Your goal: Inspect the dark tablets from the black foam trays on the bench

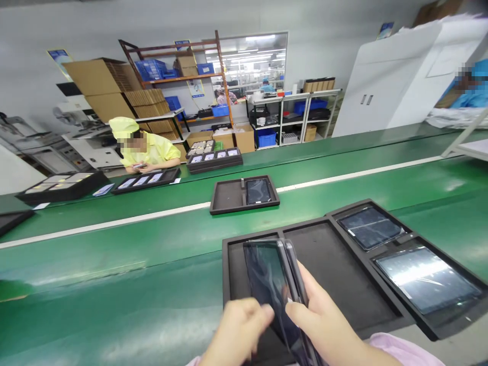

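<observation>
Two dark tablets (269, 284), pressed face to back and wrapped in clear film, stand on edge in my right hand (324, 315). My right thumb lies along the near side, with the fingers behind. In front of the tablet screen is my left hand (244, 323), fingers curled in and slightly blurred; what they pinch, if anything, is hidden. Beneath both hands lies a black foam tray (339, 284) with two wide recesses. Beside it on the right, another black tray (412, 239) holds a smaller film-covered tablet (369, 226) and a larger, glossy one (427, 279).
On the green conveyor (152, 239), farther off, sits a black tray (226, 195) with one tablet in its right half. Across the belt a person in yellow (152, 150) handles a small item behind trays (148, 182). Shelving (224, 76) and a white cabinet (385, 81) stand behind.
</observation>
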Demonstrator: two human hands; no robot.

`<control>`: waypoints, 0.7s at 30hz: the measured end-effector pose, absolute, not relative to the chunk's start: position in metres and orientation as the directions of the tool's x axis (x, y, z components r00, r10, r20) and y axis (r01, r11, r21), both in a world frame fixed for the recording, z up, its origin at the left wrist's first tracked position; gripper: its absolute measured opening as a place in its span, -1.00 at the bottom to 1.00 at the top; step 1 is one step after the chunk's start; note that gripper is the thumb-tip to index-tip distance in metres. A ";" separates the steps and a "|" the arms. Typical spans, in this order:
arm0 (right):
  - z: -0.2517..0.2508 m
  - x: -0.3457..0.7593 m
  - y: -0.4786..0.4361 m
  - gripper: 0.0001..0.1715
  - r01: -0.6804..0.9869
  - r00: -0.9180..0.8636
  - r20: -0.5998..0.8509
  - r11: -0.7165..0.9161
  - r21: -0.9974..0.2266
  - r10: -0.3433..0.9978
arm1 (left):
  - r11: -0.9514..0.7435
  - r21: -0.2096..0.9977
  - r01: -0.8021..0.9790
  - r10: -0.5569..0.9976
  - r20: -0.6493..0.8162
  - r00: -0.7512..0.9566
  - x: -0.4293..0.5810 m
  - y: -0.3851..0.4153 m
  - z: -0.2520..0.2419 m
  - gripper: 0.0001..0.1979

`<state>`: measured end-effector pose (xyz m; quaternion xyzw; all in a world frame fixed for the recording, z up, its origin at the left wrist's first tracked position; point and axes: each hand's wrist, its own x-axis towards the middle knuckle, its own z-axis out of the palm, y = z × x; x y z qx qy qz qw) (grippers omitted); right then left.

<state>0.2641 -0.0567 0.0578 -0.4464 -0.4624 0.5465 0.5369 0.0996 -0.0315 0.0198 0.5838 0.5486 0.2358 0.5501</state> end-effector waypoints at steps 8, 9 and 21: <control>0.047 0.239 -0.035 -0.23 -0.299 -0.245 0.208 0.130 -0.945 0.947 | -0.467 0.884 0.016 0.883 0.467 -0.052 0.130 0.010 0.039 -0.32; 0.042 0.237 -0.032 -0.25 -0.273 -0.229 0.218 0.153 -0.950 0.949 | -0.424 0.906 -0.017 0.904 0.422 -0.075 0.133 0.013 0.037 -0.32; 0.014 0.225 -0.014 -0.44 -0.184 -0.161 0.235 0.205 -0.961 0.959 | -0.395 0.913 -0.101 0.903 0.366 -0.225 0.133 0.018 0.028 -0.40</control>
